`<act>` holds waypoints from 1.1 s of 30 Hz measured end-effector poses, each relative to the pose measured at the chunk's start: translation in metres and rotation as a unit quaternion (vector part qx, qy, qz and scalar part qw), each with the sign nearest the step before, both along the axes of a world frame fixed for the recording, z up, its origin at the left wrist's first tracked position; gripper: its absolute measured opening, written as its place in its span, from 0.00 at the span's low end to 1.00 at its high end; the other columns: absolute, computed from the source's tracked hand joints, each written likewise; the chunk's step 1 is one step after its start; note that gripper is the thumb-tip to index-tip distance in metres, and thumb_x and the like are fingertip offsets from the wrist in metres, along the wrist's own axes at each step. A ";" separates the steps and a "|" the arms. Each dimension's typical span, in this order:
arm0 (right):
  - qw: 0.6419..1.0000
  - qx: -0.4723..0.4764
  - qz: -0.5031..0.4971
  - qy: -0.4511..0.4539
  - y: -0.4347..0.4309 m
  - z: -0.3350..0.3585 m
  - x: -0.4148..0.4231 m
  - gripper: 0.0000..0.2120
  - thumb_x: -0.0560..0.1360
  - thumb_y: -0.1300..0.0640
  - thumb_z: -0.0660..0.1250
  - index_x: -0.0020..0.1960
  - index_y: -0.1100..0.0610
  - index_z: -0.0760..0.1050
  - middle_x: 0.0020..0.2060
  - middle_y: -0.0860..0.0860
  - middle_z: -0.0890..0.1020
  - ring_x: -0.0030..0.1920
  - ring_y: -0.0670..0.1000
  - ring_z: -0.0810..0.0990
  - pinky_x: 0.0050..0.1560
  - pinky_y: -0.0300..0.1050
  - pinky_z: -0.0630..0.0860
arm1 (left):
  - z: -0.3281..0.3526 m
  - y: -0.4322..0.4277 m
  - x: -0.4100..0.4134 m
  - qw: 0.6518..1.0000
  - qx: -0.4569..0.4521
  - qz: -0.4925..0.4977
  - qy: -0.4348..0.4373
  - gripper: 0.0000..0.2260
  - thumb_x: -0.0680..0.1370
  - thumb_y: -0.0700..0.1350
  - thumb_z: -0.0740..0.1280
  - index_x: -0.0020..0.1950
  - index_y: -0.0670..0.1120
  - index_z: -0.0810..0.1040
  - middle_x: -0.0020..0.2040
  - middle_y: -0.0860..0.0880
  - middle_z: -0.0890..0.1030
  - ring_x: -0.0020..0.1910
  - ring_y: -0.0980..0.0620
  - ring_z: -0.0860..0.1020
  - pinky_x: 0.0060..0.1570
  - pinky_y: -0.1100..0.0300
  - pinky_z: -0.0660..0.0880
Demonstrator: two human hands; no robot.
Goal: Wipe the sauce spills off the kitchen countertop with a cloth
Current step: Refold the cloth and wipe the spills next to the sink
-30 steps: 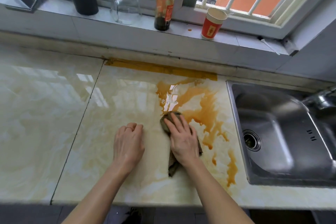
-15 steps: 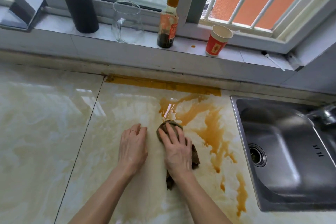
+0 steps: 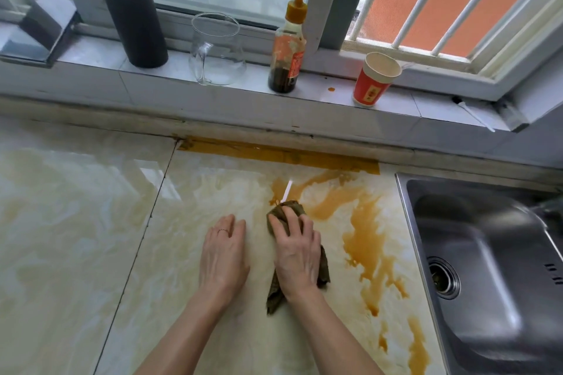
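At frame centre, the right hand (image 3: 297, 248) presses a brown cloth (image 3: 323, 265) onto the countertop (image 3: 76, 237); orange sauce (image 3: 362, 240) spreads right, left hand (image 3: 224, 256) flat beside.

A crumpled olive-brown cloth (image 3: 275, 294) is lying left of the sink (image 3: 493, 253). Orange-brown sauce spills (image 3: 362, 240) are streaking the countertop (image 3: 76, 222) between them.

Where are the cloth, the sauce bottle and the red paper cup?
cloth (image 3: 274, 295): head view, on its loose lower tail.
sauce bottle (image 3: 288, 53): head view, on its orange label.
red paper cup (image 3: 372, 87): head view, on its red outer wall.
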State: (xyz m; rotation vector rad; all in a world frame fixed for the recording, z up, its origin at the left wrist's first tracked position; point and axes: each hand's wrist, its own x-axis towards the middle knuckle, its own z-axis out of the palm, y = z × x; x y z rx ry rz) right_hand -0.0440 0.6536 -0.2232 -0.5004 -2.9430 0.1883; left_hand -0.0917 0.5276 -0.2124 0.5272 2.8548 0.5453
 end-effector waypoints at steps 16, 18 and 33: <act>1.000 -0.019 -0.016 0.005 0.011 0.001 -0.045 0.25 0.74 0.63 0.64 0.69 0.48 0.71 0.68 0.49 0.71 0.65 0.56 0.68 0.58 0.48 0.69 | 0.001 0.009 -0.016 1.000 0.007 0.006 0.027 0.21 0.77 0.37 0.57 0.71 0.45 0.66 0.75 0.44 0.63 0.72 0.44 0.63 0.71 0.57 0.60; 0.995 -0.030 -0.092 -0.004 0.027 -0.001 -0.038 0.23 0.77 0.61 0.63 0.70 0.47 0.70 0.69 0.48 0.70 0.65 0.55 0.66 0.58 0.47 0.66 | 0.003 0.013 -0.020 0.999 0.013 0.003 0.032 0.21 0.78 0.36 0.56 0.71 0.44 0.66 0.76 0.44 0.61 0.74 0.46 0.61 0.73 0.56 0.58; 0.998 -0.017 -0.061 -0.027 0.036 -0.003 -0.087 0.25 0.76 0.59 0.62 0.71 0.45 0.66 0.72 0.48 0.66 0.68 0.55 0.61 0.63 0.50 0.62 | 0.002 0.022 -0.040 0.999 -0.014 -0.004 0.034 0.23 0.75 0.35 0.57 0.70 0.47 0.68 0.74 0.50 0.66 0.71 0.53 0.66 0.74 0.56 0.50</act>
